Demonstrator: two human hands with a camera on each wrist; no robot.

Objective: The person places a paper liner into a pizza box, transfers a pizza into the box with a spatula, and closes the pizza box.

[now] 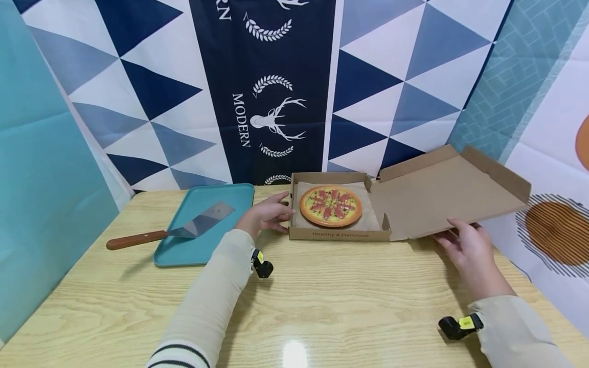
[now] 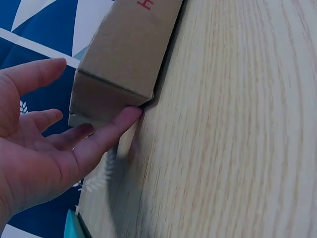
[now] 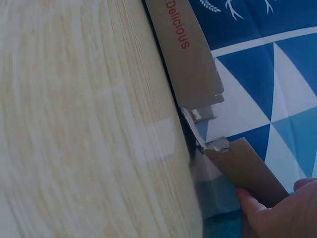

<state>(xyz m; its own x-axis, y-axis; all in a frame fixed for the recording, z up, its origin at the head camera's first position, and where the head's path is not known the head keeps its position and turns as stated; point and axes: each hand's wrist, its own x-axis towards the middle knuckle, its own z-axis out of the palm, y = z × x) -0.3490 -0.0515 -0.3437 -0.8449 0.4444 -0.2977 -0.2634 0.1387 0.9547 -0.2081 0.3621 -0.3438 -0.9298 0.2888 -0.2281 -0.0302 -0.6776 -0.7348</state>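
Observation:
An open cardboard pizza box (image 1: 340, 234) lies on the table, with a small round pizza (image 1: 330, 205) on paper inside. At the box's left side is my left hand (image 1: 268, 214). In the left wrist view its fingers are fairly straight, and one fingertip (image 2: 132, 113) touches the bottom of the box wall near the corner. The lid (image 1: 428, 194) is folded out to the right, its outer side raised off the table. My right hand (image 1: 469, 248) pinches the lid's near edge, thumb on top; the fingers below are partly hidden.
Left of the box lies a teal tray (image 1: 184, 259). Across it rests a metal pizza spatula (image 1: 198, 227), its wooden handle (image 1: 136, 240) reaching past the tray's left edge. A patterned cloth (image 1: 294, 61) hangs right behind the wooden table (image 1: 322, 296).

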